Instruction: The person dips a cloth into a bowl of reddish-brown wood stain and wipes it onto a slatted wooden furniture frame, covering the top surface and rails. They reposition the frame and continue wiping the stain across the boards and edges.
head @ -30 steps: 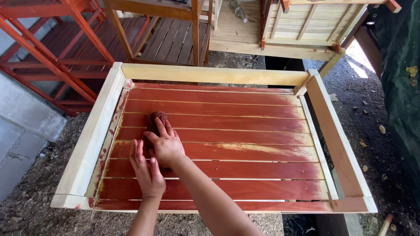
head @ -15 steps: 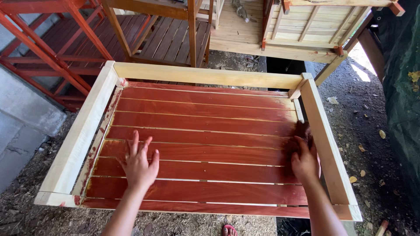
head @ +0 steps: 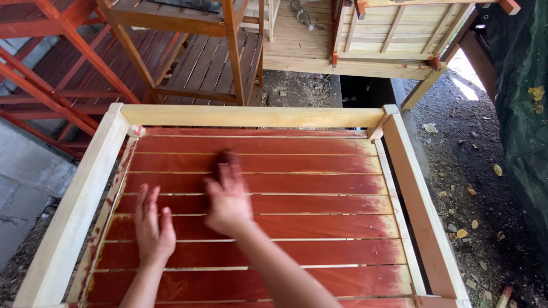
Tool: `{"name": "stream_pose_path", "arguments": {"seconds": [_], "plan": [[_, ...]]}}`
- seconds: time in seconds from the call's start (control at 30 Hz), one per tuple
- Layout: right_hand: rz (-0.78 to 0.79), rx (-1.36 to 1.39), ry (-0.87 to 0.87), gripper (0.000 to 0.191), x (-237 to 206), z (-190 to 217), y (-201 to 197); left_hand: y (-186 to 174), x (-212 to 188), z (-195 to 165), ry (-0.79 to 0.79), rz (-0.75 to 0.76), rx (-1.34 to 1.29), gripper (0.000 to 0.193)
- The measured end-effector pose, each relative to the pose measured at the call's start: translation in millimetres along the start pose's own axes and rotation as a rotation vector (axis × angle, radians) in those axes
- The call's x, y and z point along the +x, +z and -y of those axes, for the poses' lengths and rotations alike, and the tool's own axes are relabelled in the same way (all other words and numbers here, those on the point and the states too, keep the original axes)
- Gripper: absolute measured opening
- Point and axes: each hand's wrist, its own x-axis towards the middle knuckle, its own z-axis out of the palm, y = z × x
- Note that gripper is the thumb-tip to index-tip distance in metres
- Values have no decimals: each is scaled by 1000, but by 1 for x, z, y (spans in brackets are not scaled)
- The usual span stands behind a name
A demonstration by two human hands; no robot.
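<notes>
A slatted wooden panel (head: 319, 188) with red-brown stained slats lies in a pale unstained frame (head: 251, 116). My left hand (head: 153, 225) rests flat, fingers spread, on the slats at the lower left. My right hand (head: 228, 197), blurred by motion, presses a dark stain-soaked rag (head: 227, 159) against a slat left of centre. The rag shows only at my fingertips.
Stained red wooden frames (head: 51, 51) and slatted pieces stand behind at the left. An unstained pale slatted piece (head: 377, 40) lies at the back right. Dirt ground with dry leaves (head: 479, 194) runs along the right, beside a dark green tarp (head: 525, 114). A concrete slab (head: 25, 182) lies left.
My right hand swept with the rag from left of centre to the right edge of the slats, then back to left of centre. My left hand stayed flat at the lower left.
</notes>
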Motion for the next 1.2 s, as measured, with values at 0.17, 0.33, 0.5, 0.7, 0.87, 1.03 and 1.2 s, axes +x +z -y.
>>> {"name": "stream_pose_path", "arguments": {"seconds": [0.17, 0.33, 0.5, 0.7, 0.87, 1.03, 1.2], "plan": [[-74, 113, -262, 68, 37, 55, -4, -2, 3, -7, -39, -36, -70, 57], [-77, 68, -203, 66, 33, -6, -9, -1, -1, -1, -58, 111, 119, 53], [-189, 75, 162, 68, -11, -170, -58, 5, -4, 8, 22, 177, 240, 51], [-530, 260, 718, 64, -89, -309, -115, 5, -3, 2, -32, 212, 366, 55], [-647, -130, 386, 67, -47, -243, -73, 36, 26, -43, 94, 166, 20, 48], [-480, 9, 44, 65, -3, -169, -40, 115, 71, -135, 216, 266, -331, 45], [-563, 1, 245, 66, -32, -227, -78, 171, 89, -181, 301, 564, -24, 50]]}}
